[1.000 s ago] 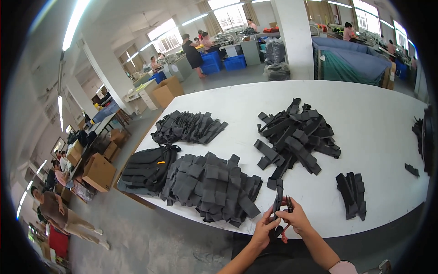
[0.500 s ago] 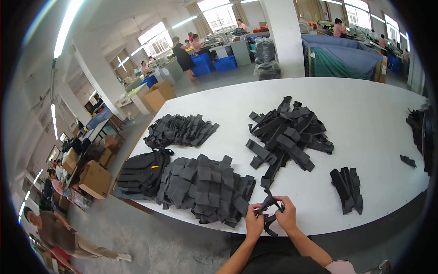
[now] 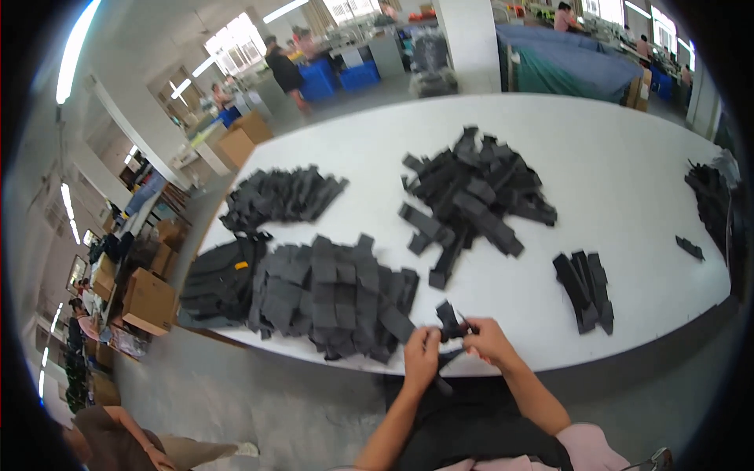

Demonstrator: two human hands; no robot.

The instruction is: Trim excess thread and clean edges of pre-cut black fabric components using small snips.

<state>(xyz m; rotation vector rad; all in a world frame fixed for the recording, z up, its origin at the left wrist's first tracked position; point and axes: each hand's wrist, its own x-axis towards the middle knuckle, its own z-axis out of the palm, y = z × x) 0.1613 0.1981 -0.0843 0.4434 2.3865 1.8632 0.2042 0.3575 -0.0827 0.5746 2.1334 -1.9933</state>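
Note:
At the near edge of the white table (image 3: 357,165), a black fabric strap (image 3: 448,319) is held between my two hands. My left hand (image 3: 422,352) is closed, thumb and fingers pinching the strap. My right hand (image 3: 488,341) is closed at its other side; a thin dark tip shows by its fingers, too blurred to name. Part of the strap hangs below the hands. Just left of my left hand lies a broad stack of folded dark grey straps (image 3: 334,290). Beyond my hands is a loose heap of black straps (image 3: 479,188).
A black backpack (image 3: 216,286) lies at the table's left edge, below another strap bundle (image 3: 279,196). Several straps (image 3: 583,290) lie to the right, with a small black piece (image 3: 689,248) and dark pile (image 3: 711,196) farther right. A person (image 3: 118,439) is at lower left.
The whole view has shifted, so the table and piles sit higher and further left. The strap between my hands has turned from a loop into a flatter, bunched shape. The person at left appears lower.

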